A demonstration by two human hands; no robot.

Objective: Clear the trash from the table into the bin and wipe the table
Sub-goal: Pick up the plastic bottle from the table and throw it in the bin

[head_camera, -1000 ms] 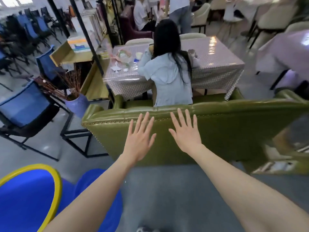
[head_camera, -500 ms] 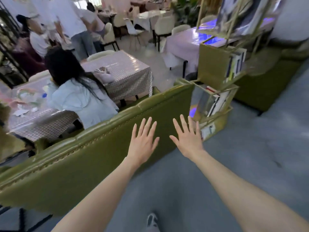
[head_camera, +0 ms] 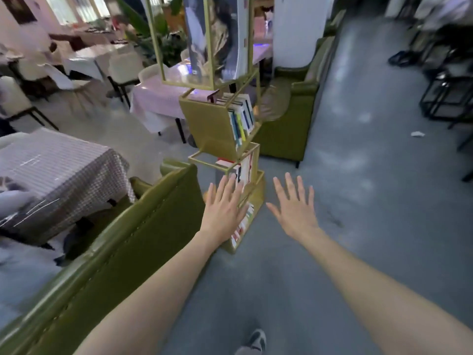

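Note:
My left hand (head_camera: 224,210) and my right hand (head_camera: 294,208) are both stretched out in front of me, palms down, fingers straight and spread, holding nothing. They hover in the air over a grey floor, beside the back of a green sofa (head_camera: 110,254). A table with a checked cloth (head_camera: 58,172) stands at the left, beyond the sofa. A small white scrap (head_camera: 417,134) lies on the floor far right. No bin is in view.
A gold shelf tower with books (head_camera: 230,139) rises straight ahead of my left hand. Behind it are a second green sofa (head_camera: 289,124) and a pink-clothed table (head_camera: 158,98). Black metal frames (head_camera: 445,96) line the right. Grey floor (head_camera: 358,201) runs ahead on the right.
The view has swung to the right: the seated person and the blue bin have left the frame, and the shelf tower now stands ahead. Both hands stay spread and empty.

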